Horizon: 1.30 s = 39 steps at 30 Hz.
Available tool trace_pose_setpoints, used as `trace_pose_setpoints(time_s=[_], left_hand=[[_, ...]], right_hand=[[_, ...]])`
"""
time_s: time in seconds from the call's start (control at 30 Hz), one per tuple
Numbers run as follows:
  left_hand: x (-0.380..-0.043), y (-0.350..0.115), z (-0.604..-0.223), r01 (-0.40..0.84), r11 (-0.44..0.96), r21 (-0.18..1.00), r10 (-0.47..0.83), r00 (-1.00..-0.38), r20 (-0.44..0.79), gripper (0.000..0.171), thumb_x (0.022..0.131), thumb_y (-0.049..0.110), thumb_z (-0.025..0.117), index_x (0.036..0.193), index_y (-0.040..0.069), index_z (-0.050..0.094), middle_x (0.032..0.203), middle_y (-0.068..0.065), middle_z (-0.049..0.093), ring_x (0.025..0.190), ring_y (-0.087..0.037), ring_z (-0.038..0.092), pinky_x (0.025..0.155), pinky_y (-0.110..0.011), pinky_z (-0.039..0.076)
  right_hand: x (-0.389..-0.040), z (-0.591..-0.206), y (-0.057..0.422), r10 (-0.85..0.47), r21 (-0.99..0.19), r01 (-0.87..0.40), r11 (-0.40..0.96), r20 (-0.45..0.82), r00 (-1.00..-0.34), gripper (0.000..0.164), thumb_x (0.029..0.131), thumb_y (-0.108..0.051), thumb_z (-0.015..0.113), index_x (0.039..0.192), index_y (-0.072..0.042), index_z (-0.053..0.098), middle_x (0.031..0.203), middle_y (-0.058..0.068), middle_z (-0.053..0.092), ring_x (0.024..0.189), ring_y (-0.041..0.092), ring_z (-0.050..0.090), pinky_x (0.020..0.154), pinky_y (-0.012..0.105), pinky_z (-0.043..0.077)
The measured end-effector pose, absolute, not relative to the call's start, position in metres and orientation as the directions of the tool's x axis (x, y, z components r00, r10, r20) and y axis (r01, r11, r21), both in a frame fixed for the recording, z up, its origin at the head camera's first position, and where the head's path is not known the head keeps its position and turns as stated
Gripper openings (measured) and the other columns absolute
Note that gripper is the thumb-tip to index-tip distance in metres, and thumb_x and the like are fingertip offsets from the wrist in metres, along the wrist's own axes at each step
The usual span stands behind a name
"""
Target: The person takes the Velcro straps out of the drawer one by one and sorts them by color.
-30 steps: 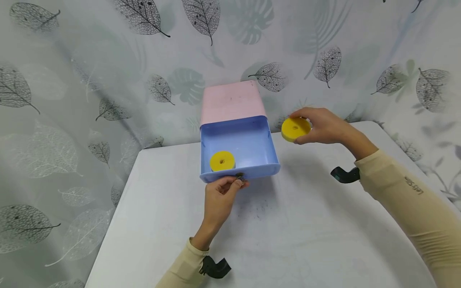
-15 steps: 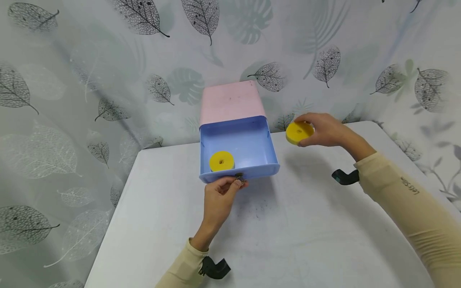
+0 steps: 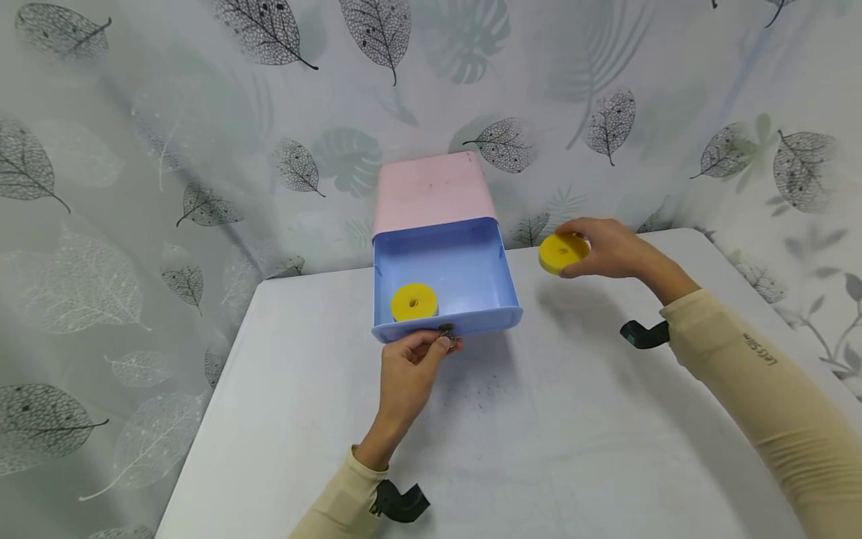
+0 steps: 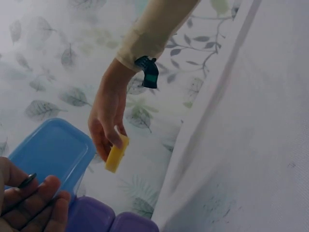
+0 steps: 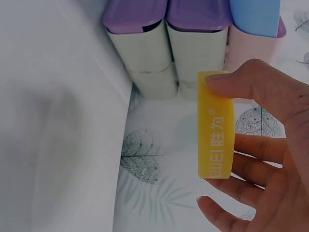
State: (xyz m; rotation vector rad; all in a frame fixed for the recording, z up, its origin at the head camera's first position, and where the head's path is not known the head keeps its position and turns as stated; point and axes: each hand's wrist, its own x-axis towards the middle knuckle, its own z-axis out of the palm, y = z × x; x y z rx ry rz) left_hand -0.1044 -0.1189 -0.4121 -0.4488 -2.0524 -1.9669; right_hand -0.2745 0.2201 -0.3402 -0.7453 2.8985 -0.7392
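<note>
A blue drawer (image 3: 449, 320) stands pulled out of its pink cabinet (image 3: 434, 191). My left hand (image 3: 407, 378) pinches the small metal knob (image 3: 447, 338) at the drawer front between thumb and fingers. Inside the drawer, at its front left, a yellow tape roll (image 3: 414, 302) lies flat with its small centre hole up. To the right of the drawer, my right hand (image 3: 613, 248) holds a second yellow tape roll (image 5: 216, 130) by its rim, raised above the table. White lettering runs along that roll's edge in the right wrist view, where the thumb presses its top.
A white-covered table (image 3: 572, 419) spreads below both hands. Leaf-patterned cloth (image 3: 242, 90) hangs behind and at the sides. Beside the blue drawer, two purple drawer fronts (image 5: 199, 14) on pale bodies show in the right wrist view. Dark spots mark the cloth near the drawer.
The right hand has moved slightly right and toward me with its tape roll, away from the drawer. The left hand and the drawer have stayed in place.
</note>
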Motion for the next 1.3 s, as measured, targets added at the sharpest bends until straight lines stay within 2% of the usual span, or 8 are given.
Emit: trace_pose_setpoints(time_s=[0.7,1.1,1.3], left_hand=[[-0.105,-0.121,-0.412,0.392,0.031,0.919,0.045,-0.919,0.391,0.015,0.102,0.009,0.068,0.103,-0.003,0.077,0.094,-0.008,0.078,0.092,-0.026,0.076,0.090,-0.041,0.059],[-0.106,-0.122,-0.411,0.389,0.029,0.921,0.046,-0.921,0.387,0.014,0.102,0.009,0.068,0.102,-0.002,0.077,0.093,-0.008,0.078,0.092,-0.027,0.076,0.090,-0.042,0.059],[-0.105,-0.122,-0.411,0.382,0.028,0.924,0.042,-0.924,0.381,0.014,0.102,0.010,0.068,0.102,-0.002,0.077,0.093,-0.008,0.078,0.093,-0.027,0.076,0.090,-0.042,0.059]], right_hand=[[-0.282,-0.360,0.220,-0.442,-0.484,-0.399,0.779,0.028,-0.897,0.072,0.082,-0.016,0.088,0.140,0.008,0.054,0.136,0.029,0.058,0.118,0.043,0.054,0.103,0.061,0.044],[-0.285,-0.379,0.222,-0.473,-0.498,-0.441,0.746,0.069,-0.878,0.068,0.079,-0.012,0.091,0.135,0.009,0.058,0.131,0.027,0.061,0.115,0.042,0.056,0.103,0.060,0.045],[-0.285,-0.386,0.220,-0.468,-0.508,-0.418,0.753,0.034,-0.883,0.069,0.080,-0.015,0.091,0.135,0.010,0.057,0.131,0.029,0.060,0.117,0.044,0.055,0.103,0.062,0.043]])
